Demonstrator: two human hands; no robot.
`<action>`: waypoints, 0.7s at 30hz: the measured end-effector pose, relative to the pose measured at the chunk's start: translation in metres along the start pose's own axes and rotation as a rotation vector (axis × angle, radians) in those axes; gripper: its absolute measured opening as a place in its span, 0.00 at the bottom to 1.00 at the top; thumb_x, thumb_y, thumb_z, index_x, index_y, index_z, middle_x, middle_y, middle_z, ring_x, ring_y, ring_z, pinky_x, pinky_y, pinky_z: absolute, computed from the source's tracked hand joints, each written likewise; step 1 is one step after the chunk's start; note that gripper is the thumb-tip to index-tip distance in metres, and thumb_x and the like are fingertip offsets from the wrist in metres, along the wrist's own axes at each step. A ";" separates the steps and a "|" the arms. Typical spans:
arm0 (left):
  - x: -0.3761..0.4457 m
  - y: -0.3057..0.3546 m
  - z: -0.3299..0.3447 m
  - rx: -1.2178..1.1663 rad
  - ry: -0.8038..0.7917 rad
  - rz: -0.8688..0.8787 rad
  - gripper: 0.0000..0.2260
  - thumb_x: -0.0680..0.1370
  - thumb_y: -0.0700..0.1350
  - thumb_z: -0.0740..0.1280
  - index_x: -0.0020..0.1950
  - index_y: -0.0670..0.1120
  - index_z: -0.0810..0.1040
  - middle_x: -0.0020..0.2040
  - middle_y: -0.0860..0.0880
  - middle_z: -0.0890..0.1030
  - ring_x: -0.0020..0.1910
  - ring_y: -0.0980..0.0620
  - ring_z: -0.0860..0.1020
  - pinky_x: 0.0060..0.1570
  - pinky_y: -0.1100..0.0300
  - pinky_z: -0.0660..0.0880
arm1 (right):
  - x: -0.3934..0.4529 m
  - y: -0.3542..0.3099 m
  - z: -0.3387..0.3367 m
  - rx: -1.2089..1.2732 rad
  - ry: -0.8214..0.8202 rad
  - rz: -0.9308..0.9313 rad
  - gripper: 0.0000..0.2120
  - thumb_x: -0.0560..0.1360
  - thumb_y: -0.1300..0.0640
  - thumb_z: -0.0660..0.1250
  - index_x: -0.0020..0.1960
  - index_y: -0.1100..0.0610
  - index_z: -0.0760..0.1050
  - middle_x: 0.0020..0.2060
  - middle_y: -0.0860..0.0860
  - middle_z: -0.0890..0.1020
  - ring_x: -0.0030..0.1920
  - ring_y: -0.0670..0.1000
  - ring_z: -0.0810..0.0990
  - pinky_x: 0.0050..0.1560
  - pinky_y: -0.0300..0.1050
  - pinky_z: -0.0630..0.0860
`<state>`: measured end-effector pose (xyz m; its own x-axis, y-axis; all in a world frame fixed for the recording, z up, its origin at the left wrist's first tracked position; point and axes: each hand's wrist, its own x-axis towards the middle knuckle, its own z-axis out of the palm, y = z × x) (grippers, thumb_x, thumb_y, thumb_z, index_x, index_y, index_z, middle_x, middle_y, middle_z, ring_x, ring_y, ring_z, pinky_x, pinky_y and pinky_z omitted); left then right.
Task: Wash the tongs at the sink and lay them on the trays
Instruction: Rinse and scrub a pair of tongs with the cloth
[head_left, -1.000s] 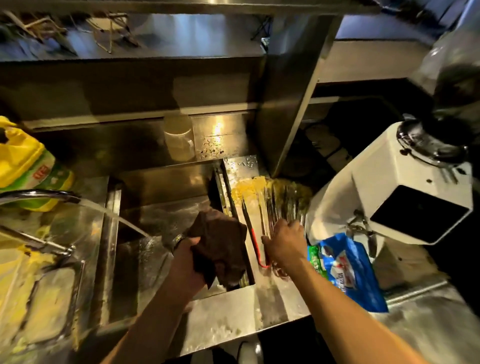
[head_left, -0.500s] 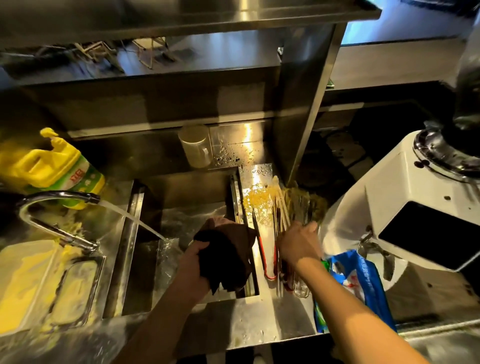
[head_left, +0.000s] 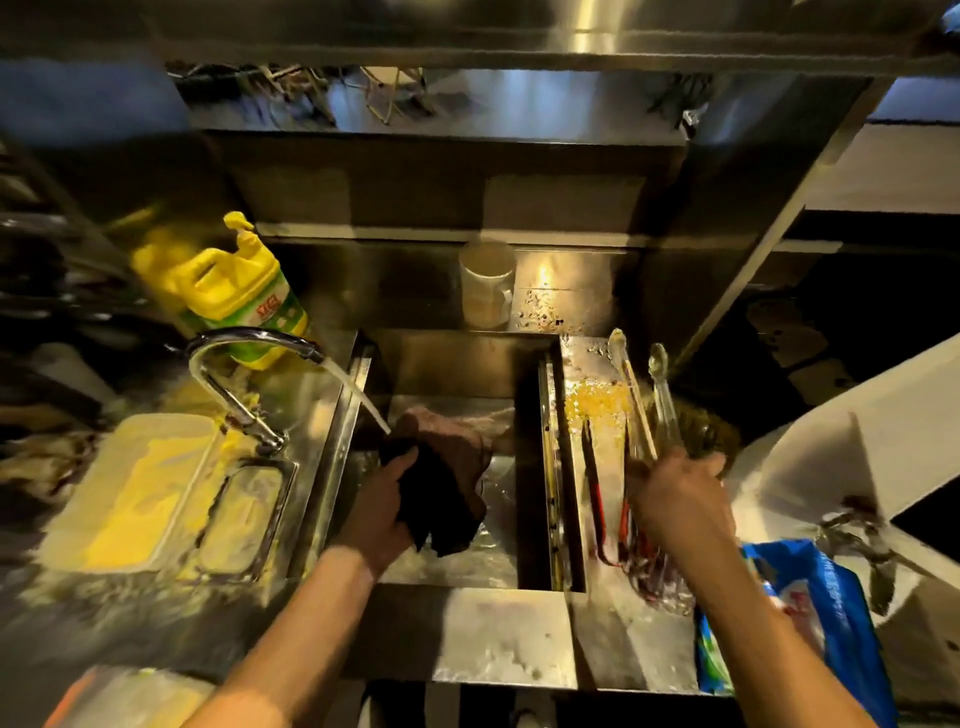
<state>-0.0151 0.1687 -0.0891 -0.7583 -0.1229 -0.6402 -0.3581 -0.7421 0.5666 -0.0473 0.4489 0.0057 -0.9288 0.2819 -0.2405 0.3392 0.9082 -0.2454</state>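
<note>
My left hand (head_left: 382, 512) grips a dark wet cloth (head_left: 441, 478) over the steel sink basin (head_left: 498, 551), right under the water stream. My right hand (head_left: 675, 499) is curled over a pair of metal tongs (head_left: 636, 395) whose tips point away along the steel ledge right of the sink. A second pair of tongs (head_left: 664, 389) lies beside them. Red-handled tongs (head_left: 595, 483) rest flat on the same ledge, just left of my right hand. Their handle ends are partly hidden under my wrist.
A curved tap (head_left: 244, 374) runs water into the basin. A yellow detergent bottle (head_left: 234, 291) stands behind it; a plastic tub (head_left: 140, 488) sits at left. A cup (head_left: 485, 283) stands on the back ledge. A blue bag (head_left: 810, 613) and white machine (head_left: 852, 452) crowd the right.
My left hand moved the cloth left under the running water. My right hand stayed on the tongs on the ledge. The camera view shifted to the left and tilted down.
</note>
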 end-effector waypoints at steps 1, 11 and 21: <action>0.002 0.004 -0.004 -0.005 0.001 -0.002 0.21 0.77 0.48 0.68 0.67 0.42 0.77 0.56 0.42 0.86 0.51 0.47 0.87 0.40 0.56 0.83 | -0.003 -0.009 0.001 0.012 -0.020 -0.040 0.15 0.81 0.54 0.60 0.63 0.62 0.70 0.57 0.62 0.68 0.41 0.59 0.76 0.44 0.49 0.72; 0.013 0.048 -0.029 -0.025 -0.035 -0.041 0.11 0.83 0.46 0.63 0.57 0.42 0.81 0.48 0.43 0.88 0.45 0.46 0.87 0.44 0.52 0.81 | -0.012 -0.111 0.011 1.409 -0.742 0.081 0.15 0.79 0.59 0.64 0.65 0.55 0.71 0.47 0.55 0.83 0.45 0.55 0.86 0.45 0.47 0.79; 0.031 0.079 -0.054 -0.001 0.027 -0.036 0.13 0.82 0.46 0.64 0.63 0.41 0.79 0.49 0.41 0.87 0.44 0.45 0.87 0.37 0.54 0.83 | -0.020 -0.133 0.048 1.328 -1.100 0.067 0.16 0.75 0.56 0.62 0.59 0.64 0.75 0.45 0.60 0.80 0.41 0.55 0.81 0.35 0.46 0.78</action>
<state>-0.0373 0.0701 -0.0920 -0.7303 -0.1138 -0.6736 -0.3840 -0.7472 0.5425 -0.0672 0.3073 -0.0022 -0.5717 -0.5359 -0.6212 0.7773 -0.1114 -0.6192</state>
